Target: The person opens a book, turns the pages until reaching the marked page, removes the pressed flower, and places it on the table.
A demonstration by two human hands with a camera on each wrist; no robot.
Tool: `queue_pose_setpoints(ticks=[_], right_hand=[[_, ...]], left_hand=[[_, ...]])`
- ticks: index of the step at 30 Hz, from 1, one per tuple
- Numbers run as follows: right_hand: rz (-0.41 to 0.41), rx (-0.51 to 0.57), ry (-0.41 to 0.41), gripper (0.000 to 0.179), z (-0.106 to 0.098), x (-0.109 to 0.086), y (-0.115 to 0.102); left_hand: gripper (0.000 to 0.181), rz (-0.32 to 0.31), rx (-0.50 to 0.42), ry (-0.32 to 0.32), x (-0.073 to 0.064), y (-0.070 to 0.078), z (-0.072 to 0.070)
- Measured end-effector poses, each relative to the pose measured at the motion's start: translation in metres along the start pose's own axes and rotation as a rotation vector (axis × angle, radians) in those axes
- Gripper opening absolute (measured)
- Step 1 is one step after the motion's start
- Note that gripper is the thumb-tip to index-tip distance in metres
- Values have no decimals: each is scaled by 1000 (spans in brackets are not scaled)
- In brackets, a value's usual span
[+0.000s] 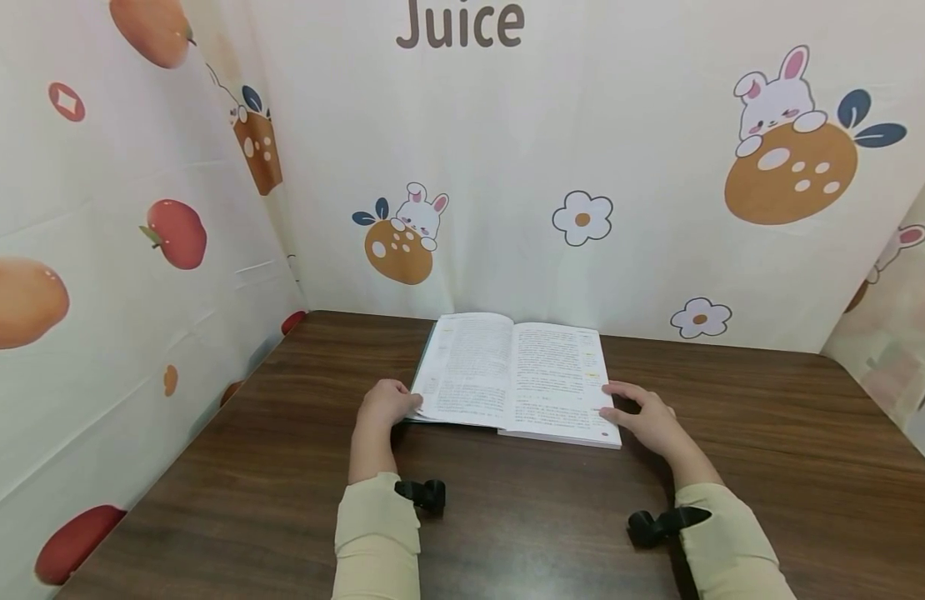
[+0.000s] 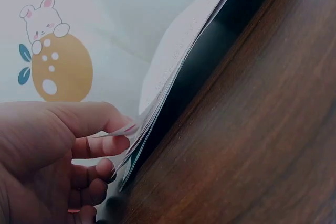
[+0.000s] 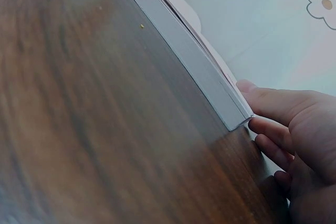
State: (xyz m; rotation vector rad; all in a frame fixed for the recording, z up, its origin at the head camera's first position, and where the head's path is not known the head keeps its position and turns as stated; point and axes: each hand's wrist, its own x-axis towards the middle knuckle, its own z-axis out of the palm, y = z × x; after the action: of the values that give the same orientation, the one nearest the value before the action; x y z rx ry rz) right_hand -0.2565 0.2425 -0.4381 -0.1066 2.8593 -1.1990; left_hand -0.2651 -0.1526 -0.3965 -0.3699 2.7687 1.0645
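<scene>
We have the book [image 1: 556, 367] already open on the tabletop [image 1: 522, 525], our left hand [image 1: 383, 403] pinching leaves [image 2: 118, 131] at its lower left corner and our right hand [image 1: 648, 419] resting part-spread at the right edge, where the thicker stack [image 3: 191, 61] suggests most pages remain unturned.

Book [image 1: 517, 379], 1 copy. We list it open and face up on the brown wood-grained table [image 1: 522, 525]: 2 white printed pages [image 1: 556, 367] showing, right-hand stack thicker, dark green cover [image 1: 423, 354] edging the left.
</scene>
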Motion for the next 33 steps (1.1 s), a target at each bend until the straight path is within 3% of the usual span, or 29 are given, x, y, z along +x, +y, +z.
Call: queue_pose_setpoints(ticks=[6, 9, 11, 13, 15, 18, 21, 23, 25, 33], right_hand=[[-10, -1, 7, 61, 0, 0, 0], [-8, -1, 5, 60, 0, 0, -1], [-4, -1, 1, 60, 0, 0, -1], [0, 1, -1, 60, 0, 0, -1], [-1, 2, -1, 60, 0, 0, -1], [-12, 0, 3, 59, 0, 0, -1], [-20, -4, 8, 59, 0, 1, 0], [-24, -7, 10, 58, 0, 1, 0], [-25, -8, 11, 59, 1, 2, 0], [-19, -5, 14, 59, 1, 1, 1]], left_hand=[[20, -1, 96, 8, -1, 2, 3], [22, 30, 159, 57, 1, 7, 8], [25, 83, 194, 105, 2, 14, 12], [29, 186, 214, 148, 3, 24, 19], [32, 334, 216, 158, 2, 37, 27], [38, 562, 216, 74, -1, 54, 42], [39, 698, 233, -58, -5, 68, 56], [39, 713, 259, -127, -8, 73, 63], [39, 711, 286, -154, -11, 76, 68], [34, 656, 246, -171, -10, 71, 75]])
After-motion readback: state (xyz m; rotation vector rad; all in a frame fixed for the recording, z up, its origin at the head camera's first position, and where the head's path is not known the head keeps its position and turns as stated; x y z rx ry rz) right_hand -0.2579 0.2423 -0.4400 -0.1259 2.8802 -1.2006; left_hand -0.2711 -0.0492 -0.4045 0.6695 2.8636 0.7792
